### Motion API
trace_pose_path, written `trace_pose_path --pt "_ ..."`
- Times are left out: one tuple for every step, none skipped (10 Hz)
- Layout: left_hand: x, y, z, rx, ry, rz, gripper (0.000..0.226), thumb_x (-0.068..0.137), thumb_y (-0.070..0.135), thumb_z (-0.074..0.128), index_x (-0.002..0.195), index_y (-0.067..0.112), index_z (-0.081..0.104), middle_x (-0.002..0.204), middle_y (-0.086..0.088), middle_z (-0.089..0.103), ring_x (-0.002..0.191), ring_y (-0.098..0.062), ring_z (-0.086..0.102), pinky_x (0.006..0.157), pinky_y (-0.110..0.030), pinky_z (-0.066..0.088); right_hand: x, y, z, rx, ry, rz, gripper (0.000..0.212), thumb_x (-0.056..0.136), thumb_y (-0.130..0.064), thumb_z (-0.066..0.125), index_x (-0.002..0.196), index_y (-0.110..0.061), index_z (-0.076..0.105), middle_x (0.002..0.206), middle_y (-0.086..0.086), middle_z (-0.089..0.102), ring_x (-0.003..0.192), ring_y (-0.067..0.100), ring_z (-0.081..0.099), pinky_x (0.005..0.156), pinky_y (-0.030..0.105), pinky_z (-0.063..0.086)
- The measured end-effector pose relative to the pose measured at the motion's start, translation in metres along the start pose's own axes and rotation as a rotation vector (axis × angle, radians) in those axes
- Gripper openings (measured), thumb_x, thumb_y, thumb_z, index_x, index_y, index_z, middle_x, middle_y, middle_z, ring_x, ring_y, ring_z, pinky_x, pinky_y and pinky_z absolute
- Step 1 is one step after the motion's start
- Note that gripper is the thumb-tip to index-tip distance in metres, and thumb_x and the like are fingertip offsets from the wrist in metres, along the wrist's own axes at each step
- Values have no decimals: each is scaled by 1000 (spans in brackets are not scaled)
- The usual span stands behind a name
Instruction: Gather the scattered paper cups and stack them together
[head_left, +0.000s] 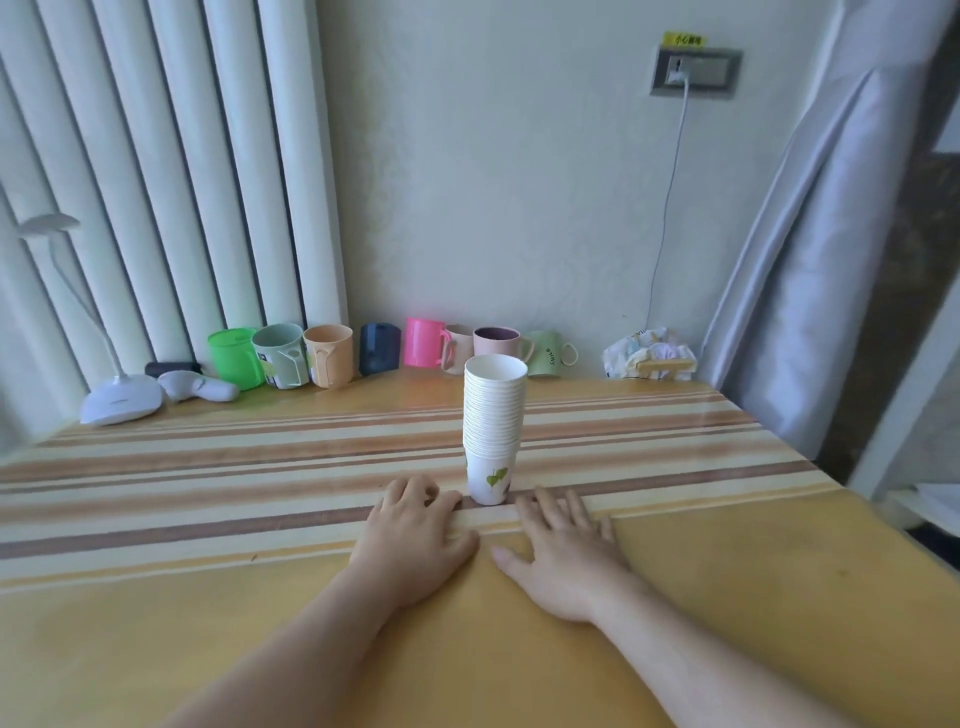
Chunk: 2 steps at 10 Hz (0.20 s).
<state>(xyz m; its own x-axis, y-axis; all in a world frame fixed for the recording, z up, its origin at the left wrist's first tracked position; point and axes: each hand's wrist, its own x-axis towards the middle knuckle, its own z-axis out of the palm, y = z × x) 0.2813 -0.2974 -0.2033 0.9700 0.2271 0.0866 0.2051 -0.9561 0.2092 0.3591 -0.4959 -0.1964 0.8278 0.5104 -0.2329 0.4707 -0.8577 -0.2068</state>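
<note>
Both hands flat, grip released, left hand (415, 525) and right hand (563, 540) on the striped yellow surface (208, 519) just near of the tall white paper-cup stack (492, 431); a stray nudge likely topples it.

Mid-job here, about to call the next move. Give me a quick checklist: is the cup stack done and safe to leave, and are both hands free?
1. All paper cups gathered: ok. One stack of paper cups stands on the table; no loose paper cup in view.
2. Stack upright: ok, though it leans slightly at the top.
3. Left hand free: ok. It rests on the table beside the stack's base, fingers loosely curled, holding nothing.
4. Right hand free: ok. It lies flat on the table, fingers straight.
5. Hands clear of the stack: cannot tell; the left fingertips are very close to the bottom cup.
6. Plastic mugs along the wall undisturbed: ok.
</note>
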Motion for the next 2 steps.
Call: trace_pose_path --pt "-20 13 -6 -14 -117 -2 78 100 73 36 167 36 25 176 0 19 164 -29 11 133 -43 12 -39 10 -1 -19 -29 4 97 96 -88 21 174 -39 -8 181 -13 -25 169 29 -23 134 61 -9" --pt "-72 20 4 31 -113 90 89 97 85 21 170 35 24 180 4 11 168 -28 10 134 -44 5 -78 21 3 -60 -54 -21 108 84 -97 2 174 -39 -7 181 -14 -24 169 29 -23 135 59 -9"
